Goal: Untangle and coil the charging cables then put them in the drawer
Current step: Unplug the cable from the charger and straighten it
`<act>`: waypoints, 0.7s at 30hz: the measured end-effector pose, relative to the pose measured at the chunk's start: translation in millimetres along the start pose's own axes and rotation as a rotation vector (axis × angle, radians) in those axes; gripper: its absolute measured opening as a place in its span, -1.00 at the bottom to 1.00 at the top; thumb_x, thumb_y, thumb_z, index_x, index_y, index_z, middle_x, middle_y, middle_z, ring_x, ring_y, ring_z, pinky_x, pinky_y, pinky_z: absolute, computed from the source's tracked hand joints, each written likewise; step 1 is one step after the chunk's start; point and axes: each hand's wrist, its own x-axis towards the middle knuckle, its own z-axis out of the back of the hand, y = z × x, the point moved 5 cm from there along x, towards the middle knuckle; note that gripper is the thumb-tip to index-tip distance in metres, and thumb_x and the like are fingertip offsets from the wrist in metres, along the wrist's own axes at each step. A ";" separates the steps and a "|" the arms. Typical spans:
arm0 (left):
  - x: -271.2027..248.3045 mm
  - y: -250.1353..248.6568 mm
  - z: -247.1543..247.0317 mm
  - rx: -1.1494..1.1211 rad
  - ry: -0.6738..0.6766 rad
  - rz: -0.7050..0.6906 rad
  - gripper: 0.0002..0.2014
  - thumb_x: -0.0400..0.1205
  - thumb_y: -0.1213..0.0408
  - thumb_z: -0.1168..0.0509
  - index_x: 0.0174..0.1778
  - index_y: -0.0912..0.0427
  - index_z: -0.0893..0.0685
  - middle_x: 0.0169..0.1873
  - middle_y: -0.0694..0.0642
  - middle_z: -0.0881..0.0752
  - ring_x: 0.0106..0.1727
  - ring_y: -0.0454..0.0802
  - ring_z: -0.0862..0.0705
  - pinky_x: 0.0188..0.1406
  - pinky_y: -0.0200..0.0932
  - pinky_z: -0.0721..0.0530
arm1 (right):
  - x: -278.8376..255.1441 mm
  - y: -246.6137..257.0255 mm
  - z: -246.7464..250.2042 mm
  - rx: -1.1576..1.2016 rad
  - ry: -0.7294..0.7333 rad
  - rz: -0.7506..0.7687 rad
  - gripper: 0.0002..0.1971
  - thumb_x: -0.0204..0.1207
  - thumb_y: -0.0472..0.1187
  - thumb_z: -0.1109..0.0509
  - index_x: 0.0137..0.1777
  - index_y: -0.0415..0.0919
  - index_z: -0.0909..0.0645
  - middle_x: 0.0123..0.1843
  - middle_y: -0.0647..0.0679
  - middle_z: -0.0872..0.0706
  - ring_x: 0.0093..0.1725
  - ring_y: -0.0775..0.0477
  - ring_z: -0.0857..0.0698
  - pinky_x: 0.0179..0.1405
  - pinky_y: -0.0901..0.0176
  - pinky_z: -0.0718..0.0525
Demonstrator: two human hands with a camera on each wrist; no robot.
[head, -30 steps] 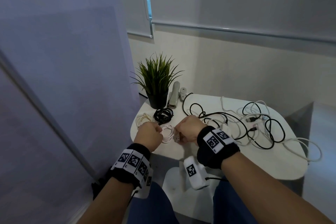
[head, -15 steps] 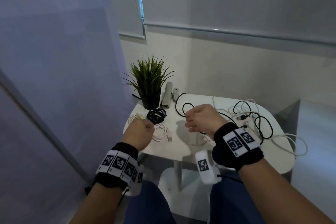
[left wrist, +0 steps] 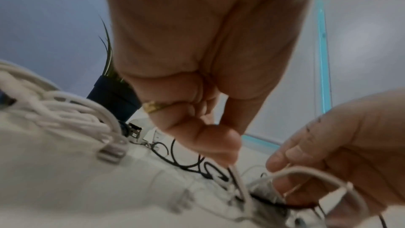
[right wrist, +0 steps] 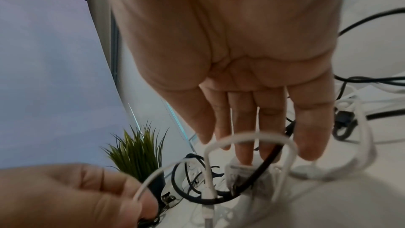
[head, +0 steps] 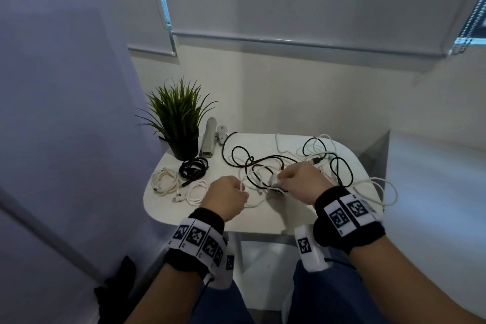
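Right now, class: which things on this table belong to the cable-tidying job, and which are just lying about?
Belong to the job:
- tangled cables
- white cable pinched by left hand
- coiled black cable
- two coiled white cables
- right hand

Just lying about:
- potted plant
- stapler

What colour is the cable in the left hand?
White cable, pinched by the left hand; clearest in left wrist view.

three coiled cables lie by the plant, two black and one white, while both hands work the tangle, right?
Not quite: the head view shows one black coil and two white coils by the plant. Both hands do work the tangle.
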 end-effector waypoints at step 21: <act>-12.6 -79.8 74.6 -0.576 -0.527 -0.521 -0.87 0.71 0.39 -0.19 0.02 0.24 -0.65 -0.34 0.05 -0.65 -0.43 -0.24 -0.57 -0.36 -0.35 -0.63 | 7.0 -5.3 34.2 0.677 -0.204 0.076 -0.81 0.57 -0.40 -0.28 -0.18 -0.12 -0.60 -0.46 -0.01 -0.71 -0.55 0.17 -0.62 -0.50 0.34 -0.52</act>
